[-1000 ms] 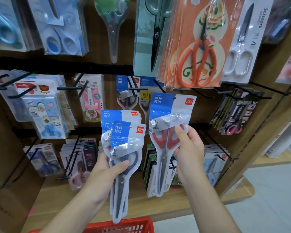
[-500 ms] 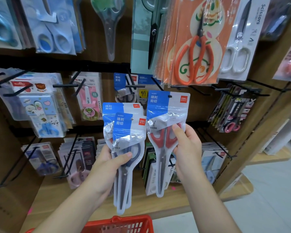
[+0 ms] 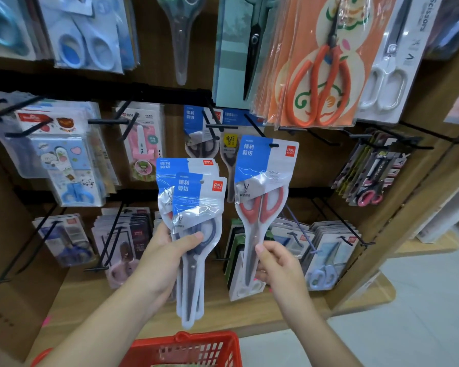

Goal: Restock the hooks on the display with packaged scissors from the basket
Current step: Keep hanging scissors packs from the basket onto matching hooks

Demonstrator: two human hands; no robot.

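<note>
Several cartoon-printed packs of small blue scissors hang at nine o'clock of the view, and just to their three o'clock a pink pack hangs on the wooden display. Right of that, close to the centre, the left hand is clamped on a stack of blue-headed packs, thumb laid across the front and fingers behind. The front pack holds dark-handled scissors with the blades pointing to six o'clock. At least one more pack lies behind it, but I cannot tell how many.

At twelve o'clock from this stack a black hook carries packs of the same blue-and-white kind. At six o'clock from the stack, on the bottom edge of the view, is the red basket; what it holds is not clear.

To the stack's three o'clock, apart from it, a red-handled pack stands upright, its hang slot at twelve o'clock and its blades down. The right hand pinches it low on the blade end, thumb on the front and fingers curled round the right edge. Whether a hook passes through the slot I cannot tell. The two hands are apart.

At one o'clock of the view hang large orange-handled scissors, then white-handled scissors, and at three o'clock a row of dark packs.
</note>
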